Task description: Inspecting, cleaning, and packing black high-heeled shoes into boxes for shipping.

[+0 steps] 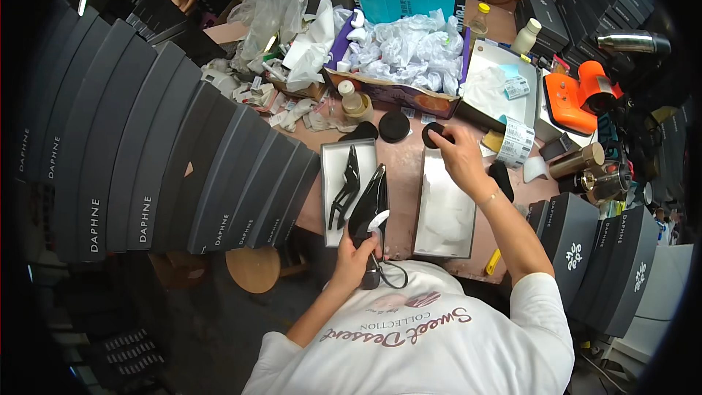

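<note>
1. Well, nearest the white shirt (pixel 409 351), the left hand (pixel 354 256) holds a glossy black pointed shoe (pixel 368 203), toe away from the body, a thin strap (pixel 398 273) dangling by the wrist; the left fingers are wrapped round its rear part, beside a white patch I cannot make out

2. Just beyond and to the left, an open pale box (pixel 327 201) has a second black shoe (pixel 350 181) lying in it

3. Across a strip of pinkish tabletop (pixel 401 201) stands another open box (pixel 442 186), holding no shoe; a yellow tool (pixel 493 262) lies near its close right corner

4. Past that box's far end, the right hand (pixel 462 155) has its fingers bent onto a round black disc (pixel 431 137), perhaps a pad or a lid; whether they pinch it or merely press, I cannot tell; a similar dark disc (pixel 394 126) sits to its left

5. Judging by this, the step in hand is tending the held shoe, with the disc as its aid; the next move seems to call for a sure grip on the disc and a steady left hold for the shoe

6. Farther off come a capped bottle (pixel 352 102), a label roll (pixel 516 140), an orange dispenser (pixel 569 104) and a purple-sided carton (pixel 395 93) heaped with crumpled white paper (pixel 413 51)
</note>
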Available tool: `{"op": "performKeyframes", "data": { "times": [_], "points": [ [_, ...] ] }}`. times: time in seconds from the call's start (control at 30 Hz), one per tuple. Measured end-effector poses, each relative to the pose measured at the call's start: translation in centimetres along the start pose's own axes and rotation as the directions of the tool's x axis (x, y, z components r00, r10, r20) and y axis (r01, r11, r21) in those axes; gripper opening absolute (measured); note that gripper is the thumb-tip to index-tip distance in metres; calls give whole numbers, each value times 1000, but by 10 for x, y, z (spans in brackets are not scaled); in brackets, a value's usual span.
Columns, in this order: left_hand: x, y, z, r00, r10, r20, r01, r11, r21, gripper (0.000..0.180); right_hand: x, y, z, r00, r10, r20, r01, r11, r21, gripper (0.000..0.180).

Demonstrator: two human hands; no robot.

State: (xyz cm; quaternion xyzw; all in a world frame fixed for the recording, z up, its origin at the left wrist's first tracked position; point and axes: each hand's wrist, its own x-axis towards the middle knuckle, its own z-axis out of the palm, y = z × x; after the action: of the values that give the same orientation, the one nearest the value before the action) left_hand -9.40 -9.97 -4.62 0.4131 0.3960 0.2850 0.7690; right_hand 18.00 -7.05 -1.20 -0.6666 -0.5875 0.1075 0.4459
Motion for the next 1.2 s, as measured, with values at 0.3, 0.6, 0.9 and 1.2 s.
{"op": "performKeyframes", "data": {
  "times": [0.3,0.6,0.9,1.2],
  "points": [
    [7,25,-14,952,-274,133,299,927,-227,22,-28,17,25,907,-412,-86,391,901,-188,34],
    [9,3,-28,857,-342,386,499,740,-451,29,-32,-24,16,930,-286,233,278,958,66,36],
    [21,-34,-44,726,-241,644,688,256,-679,30,-21,-13,37,969,-244,-35,246,967,63,42],
    [22,-52,-45,841,-294,454,531,289,-797,23,-107,-49,24,979,-113,167,44,927,372,39]
  ]
}}
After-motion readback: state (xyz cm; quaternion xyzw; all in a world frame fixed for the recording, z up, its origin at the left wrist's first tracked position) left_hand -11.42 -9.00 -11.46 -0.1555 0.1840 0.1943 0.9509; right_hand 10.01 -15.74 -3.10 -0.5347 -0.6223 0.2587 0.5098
